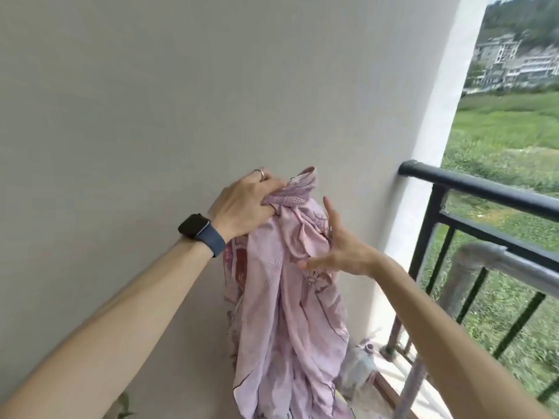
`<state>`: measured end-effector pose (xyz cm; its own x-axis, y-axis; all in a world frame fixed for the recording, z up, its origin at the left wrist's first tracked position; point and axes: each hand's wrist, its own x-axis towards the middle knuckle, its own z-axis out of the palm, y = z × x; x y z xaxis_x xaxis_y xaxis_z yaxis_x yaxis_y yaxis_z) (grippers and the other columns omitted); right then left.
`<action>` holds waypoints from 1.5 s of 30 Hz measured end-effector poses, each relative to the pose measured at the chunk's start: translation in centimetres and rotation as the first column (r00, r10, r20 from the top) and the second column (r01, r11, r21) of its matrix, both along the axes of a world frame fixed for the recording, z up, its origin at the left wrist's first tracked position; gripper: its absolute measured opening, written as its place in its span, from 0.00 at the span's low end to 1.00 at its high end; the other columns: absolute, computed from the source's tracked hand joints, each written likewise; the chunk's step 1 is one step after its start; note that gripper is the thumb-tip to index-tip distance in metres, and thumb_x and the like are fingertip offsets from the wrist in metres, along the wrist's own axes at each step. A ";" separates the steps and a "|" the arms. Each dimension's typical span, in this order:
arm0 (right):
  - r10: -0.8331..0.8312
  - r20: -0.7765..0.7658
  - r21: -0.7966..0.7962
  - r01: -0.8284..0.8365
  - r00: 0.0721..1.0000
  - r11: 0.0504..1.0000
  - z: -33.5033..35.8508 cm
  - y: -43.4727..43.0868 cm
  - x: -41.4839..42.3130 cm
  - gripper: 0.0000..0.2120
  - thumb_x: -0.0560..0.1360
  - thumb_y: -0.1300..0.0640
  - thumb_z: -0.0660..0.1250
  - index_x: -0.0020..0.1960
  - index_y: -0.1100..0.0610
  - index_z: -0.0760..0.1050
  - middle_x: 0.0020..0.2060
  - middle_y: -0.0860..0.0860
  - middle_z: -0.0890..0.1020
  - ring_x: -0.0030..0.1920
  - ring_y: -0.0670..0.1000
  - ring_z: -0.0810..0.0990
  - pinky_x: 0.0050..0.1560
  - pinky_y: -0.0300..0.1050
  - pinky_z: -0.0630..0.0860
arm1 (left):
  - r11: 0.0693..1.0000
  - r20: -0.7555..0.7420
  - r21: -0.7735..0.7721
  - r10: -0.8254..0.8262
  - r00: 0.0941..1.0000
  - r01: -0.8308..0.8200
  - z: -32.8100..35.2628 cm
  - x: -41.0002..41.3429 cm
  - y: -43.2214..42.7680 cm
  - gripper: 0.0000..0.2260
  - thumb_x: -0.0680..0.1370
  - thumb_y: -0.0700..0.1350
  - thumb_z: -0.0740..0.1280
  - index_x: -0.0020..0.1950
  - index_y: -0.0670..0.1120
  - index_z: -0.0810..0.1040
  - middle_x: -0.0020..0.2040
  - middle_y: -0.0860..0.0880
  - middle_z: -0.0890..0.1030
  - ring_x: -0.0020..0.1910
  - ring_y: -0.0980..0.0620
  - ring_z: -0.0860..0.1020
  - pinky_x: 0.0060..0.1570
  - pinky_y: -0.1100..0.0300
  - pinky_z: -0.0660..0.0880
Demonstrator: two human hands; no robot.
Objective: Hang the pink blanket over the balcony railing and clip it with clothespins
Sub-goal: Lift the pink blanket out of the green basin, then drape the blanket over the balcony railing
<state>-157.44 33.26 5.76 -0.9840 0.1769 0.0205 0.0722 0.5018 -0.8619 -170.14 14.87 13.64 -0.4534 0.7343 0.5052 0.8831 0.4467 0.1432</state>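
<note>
The pink blanket (pixel 281 297) hangs bunched in the air in front of a pale wall, with faint darker line patterns on it. My left hand (pixel 242 204) grips its gathered top edge and holds it up; a dark watch sits on that wrist. My right hand (pixel 335 246) is spread with straight fingers against the blanket's right side, a little below the top. The dark metal balcony railing (pixel 484 189) runs along the right, apart from the blanket. No clothespins are in view.
A grey metal pipe rail (pixel 496 258) runs just inside the dark railing. A white pillar (pixel 435 116) meets the railing's end. A plastic bottle (pixel 360 364) stands on the floor by the wall. Green fields and buildings lie beyond.
</note>
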 end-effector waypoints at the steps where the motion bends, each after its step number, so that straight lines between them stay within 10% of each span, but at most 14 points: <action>1: 0.005 0.020 0.087 -0.006 1.000 0.996 1.0 -0.2 -0.2 0.59 0.61 0.48 0.83 0.79 0.45 0.47 0.71 0.45 0.68 0.70 0.50 0.70 0.70 0.49 0.69 | 0.999 -0.014 0.035 -0.001 1.000 0.001 1.4 0.3 -0.1 0.19 0.74 0.41 0.67 0.65 0.50 0.77 0.58 0.50 0.76 0.51 0.46 0.77 0.45 0.52 0.76; 3: -0.114 -0.036 0.395 0.119 0.993 0.911 3.0 -0.3 -0.9 0.30 0.65 0.51 0.78 0.64 0.50 0.70 0.55 0.49 0.81 0.57 0.55 0.80 0.51 0.46 0.76 | 0.995 -0.019 0.093 0.030 0.999 -0.028 3.6 0.5 -0.7 0.19 0.74 0.40 0.66 0.65 0.49 0.77 0.57 0.48 0.76 0.51 0.45 0.77 0.47 0.51 0.76; 6: -0.270 -0.450 0.532 0.499 0.851 0.684 7.7 -0.3 -1.7 0.04 0.71 0.59 0.66 0.46 0.55 0.74 0.45 0.56 0.80 0.47 0.61 0.79 0.38 0.45 0.66 | 0.973 0.016 0.191 0.132 0.991 -0.133 5.3 -0.4 -2.5 0.17 0.75 0.44 0.66 0.64 0.49 0.75 0.53 0.46 0.77 0.50 0.44 0.77 0.48 0.53 0.75; 11: -0.226 -0.753 0.382 0.690 0.618 0.615 14.8 -1.3 -4.4 0.15 0.73 0.66 0.61 0.57 0.57 0.76 0.50 0.57 0.77 0.48 0.61 0.76 0.43 0.45 0.65 | 0.898 0.216 0.360 0.184 0.959 -0.253 1.5 0.2 -4.3 0.29 0.73 0.59 0.69 0.69 0.50 0.66 0.62 0.47 0.78 0.58 0.44 0.78 0.51 0.55 0.74; 15: -0.215 -0.804 0.325 0.712 0.554 0.622 16.4 -2.0 -4.9 0.18 0.72 0.70 0.59 0.57 0.56 0.77 0.52 0.56 0.77 0.51 0.59 0.75 0.46 0.44 0.65 | 0.833 0.415 0.444 0.134 0.900 -0.329 -4.9 5.3 -0.5 0.56 0.61 0.74 0.71 0.78 0.55 0.45 0.77 0.48 0.62 0.74 0.48 0.64 0.71 0.40 0.62; 18: -0.230 -0.793 0.312 0.701 0.564 0.641 15.7 -2.3 -4.6 0.21 0.70 0.71 0.58 0.58 0.56 0.76 0.54 0.55 0.77 0.53 0.59 0.75 0.47 0.43 0.67 | 0.827 0.484 0.372 0.215 0.848 -0.422 -8.3 6.8 2.4 0.55 0.62 0.69 0.73 0.78 0.56 0.44 0.73 0.45 0.67 0.69 0.44 0.70 0.66 0.41 0.69; 23: -0.288 -0.582 0.500 0.614 0.760 0.610 15.1 0.9 -3.1 0.18 0.71 0.66 0.63 0.61 0.59 0.73 0.60 0.58 0.74 0.59 0.60 0.71 0.54 0.49 0.72 | 0.859 0.478 0.359 0.167 0.862 -0.365 -5.5 1.1 1.2 0.12 0.72 0.43 0.67 0.54 0.47 0.72 0.45 0.44 0.82 0.45 0.38 0.80 0.40 0.50 0.78; 28: -0.243 -0.048 0.029 0.244 0.969 0.969 13.2 3.8 -1.0 0.29 0.71 0.65 0.73 0.67 0.57 0.65 0.59 0.61 0.79 0.55 0.59 0.80 0.52 0.54 0.80 | 0.903 0.195 0.386 0.122 0.973 -0.191 3.5 -2.2 -0.8 0.12 0.71 0.37 0.64 0.53 0.49 0.75 0.43 0.45 0.83 0.44 0.37 0.79 0.38 0.52 0.74; 33: 0.146 0.383 0.029 -0.170 0.912 0.985 11.7 2.8 -0.1 0.25 0.65 0.60 0.81 0.60 0.59 0.79 0.53 0.57 0.85 0.54 0.60 0.84 0.59 0.58 0.79 | 0.986 -0.110 0.158 0.062 0.992 -0.044 8.5 -3.4 -1.7 0.19 0.73 0.42 0.62 0.62 0.57 0.73 0.46 0.43 0.81 0.45 0.38 0.80 0.40 0.51 0.75; 36: -0.101 0.265 0.410 -0.017 0.959 0.912 13.6 3.4 -0.4 0.18 0.63 0.54 0.82 0.50 0.58 0.83 0.45 0.52 0.87 0.46 0.54 0.85 0.54 0.49 0.82 | 0.992 -0.119 0.115 0.071 0.990 -0.057 8.5 -3.8 -2.1 0.19 0.74 0.43 0.63 0.64 0.57 0.73 0.46 0.45 0.80 0.45 0.39 0.79 0.39 0.53 0.74; 39: -0.321 -0.128 0.715 0.312 0.938 0.626 15.1 4.1 -0.9 0.08 0.71 0.54 0.73 0.47 0.57 0.80 0.43 0.54 0.85 0.40 0.54 0.79 0.38 0.45 0.73 | 0.992 -0.108 0.098 0.091 0.990 -0.080 8.2 -3.4 -1.8 0.21 0.74 0.44 0.65 0.66 0.56 0.70 0.49 0.45 0.79 0.46 0.39 0.79 0.39 0.53 0.73; 45: -0.324 -0.606 0.622 0.686 0.727 0.377 18.1 4.4 -2.7 0.12 0.75 0.58 0.70 0.58 0.53 0.77 0.48 0.55 0.80 0.52 0.59 0.77 0.45 0.55 0.78 | 0.975 -0.005 0.168 0.146 0.989 -0.143 10.3 -3.2 -2.0 0.12 0.72 0.43 0.61 0.53 0.53 0.67 0.38 0.46 0.78 0.38 0.38 0.76 0.38 0.49 0.77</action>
<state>-160.13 37.71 23.90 -0.5934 0.3672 0.7162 0.3735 0.9139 -0.1591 -173.34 12.89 23.91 -0.5388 0.5667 0.6234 0.8139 0.5411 0.2116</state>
